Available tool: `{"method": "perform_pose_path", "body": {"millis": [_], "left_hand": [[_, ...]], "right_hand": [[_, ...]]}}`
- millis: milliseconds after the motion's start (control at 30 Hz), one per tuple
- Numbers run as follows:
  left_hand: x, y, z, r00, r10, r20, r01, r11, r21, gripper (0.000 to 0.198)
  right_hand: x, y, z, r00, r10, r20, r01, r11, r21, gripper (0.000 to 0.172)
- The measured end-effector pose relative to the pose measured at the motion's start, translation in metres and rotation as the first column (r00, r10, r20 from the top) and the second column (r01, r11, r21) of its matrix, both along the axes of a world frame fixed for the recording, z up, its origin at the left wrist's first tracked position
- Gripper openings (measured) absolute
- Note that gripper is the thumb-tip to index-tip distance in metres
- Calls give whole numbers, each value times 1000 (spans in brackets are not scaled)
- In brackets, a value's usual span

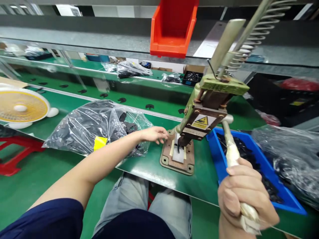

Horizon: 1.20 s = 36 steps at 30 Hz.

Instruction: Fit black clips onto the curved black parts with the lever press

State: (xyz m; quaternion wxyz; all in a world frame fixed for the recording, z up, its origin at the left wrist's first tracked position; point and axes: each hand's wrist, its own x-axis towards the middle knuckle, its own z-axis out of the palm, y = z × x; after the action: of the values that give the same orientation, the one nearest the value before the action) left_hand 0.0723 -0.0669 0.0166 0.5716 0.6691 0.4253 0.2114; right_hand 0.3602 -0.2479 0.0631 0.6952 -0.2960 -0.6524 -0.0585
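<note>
A green hand press [199, 113] with a yellow warning label is on the bench. My right hand [245, 196] is wrapped around the tape-covered end of its lever handle [231, 154]. Beside the left edge of the press base [175, 165], my left hand [155, 134] hovers with its fingers loosely spread and nothing visible in them. Under the ram, a small black piece [178, 146] stands on a light metal block [178, 156]; the ram partly hides it.
Left of the press lies a clear bag [82, 124] of dark pieces. On the right are a blue bin [290, 199] of black pieces and another bag [296, 159]. Black curved parts [122, 100] line the green strip behind. An orange bin [169, 49] hangs above; a fan [22, 106] stands far left.
</note>
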Motion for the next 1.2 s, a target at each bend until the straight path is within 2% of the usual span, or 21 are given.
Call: {"method": "perform_pose_path", "body": {"millis": [33,67,100,133,167,233,333,400,533,633,700,767,867,933,1000,1067,1133,1200], "left_hand": [[-26,9,1,987,105,-122,-85,984,157,21],[-52,18,3,937,223,-267,-131,937,323,19],[-78,27,5,847,324,-420,-125,892,435,20],[-101,36,7,730,383,-565,-89,874,477,25],[-122,43,8,617,402,-677,-64,883,466,32],[-150,54,9,526,369,-766,-54,914,403,46],[-161,57,5,471,277,-838,-32,954,298,54],[-158,57,1,489,250,-835,-15,960,279,48],[-157,59,0,606,194,-772,-22,973,228,35],[-163,61,10,653,130,-746,31,980,197,22],[-163,59,19,693,119,-711,84,967,243,22],[-156,51,30,751,171,-638,95,928,361,27],[-128,26,41,826,313,-469,-16,844,536,38],[-103,5,41,876,318,-363,-96,851,515,45],[-76,-17,33,945,228,-234,-122,911,394,49],[-50,-34,19,980,168,-105,-132,948,289,47],[-27,-45,0,982,191,-4,-185,956,227,43],[-7,-49,-19,958,264,114,-280,947,158,39]], "right_hand": [[0,1,0,1000,-4,-5,4,1000,6,16],[-1,2,-1,1000,-9,-13,9,1000,8,17],[-2,3,-1,1000,-14,-22,14,1000,11,17],[-3,3,-1,999,-15,-30,16,1000,22,18],[-4,4,-1,999,-17,-42,19,999,29,18],[-7,5,-1,998,-19,-62,22,999,50,21],[-8,6,-2,995,-28,-93,33,998,58,25],[-7,7,-3,997,-20,-80,25,998,63,25],[-3,6,-3,999,-11,-39,13,999,49,21],[-2,4,-2,999,-16,-29,17,999,33,17],[-3,2,-2,1000,-20,-22,21,999,31,18],[-4,1,-2,1000,-21,-18,22,999,26,19],[-6,0,-1,1000,-7,-7,7,1000,21,19],[-7,-1,-1,1000,0,-3,0,1000,18,18],[-8,-2,0,1000,-6,4,6,1000,11,16],[-8,-3,2,1000,-12,10,12,1000,-3,15],[-8,-4,4,1000,-2,21,2,1000,-15,15],[-8,-5,5,999,11,31,-11,1000,-15,17]]}}
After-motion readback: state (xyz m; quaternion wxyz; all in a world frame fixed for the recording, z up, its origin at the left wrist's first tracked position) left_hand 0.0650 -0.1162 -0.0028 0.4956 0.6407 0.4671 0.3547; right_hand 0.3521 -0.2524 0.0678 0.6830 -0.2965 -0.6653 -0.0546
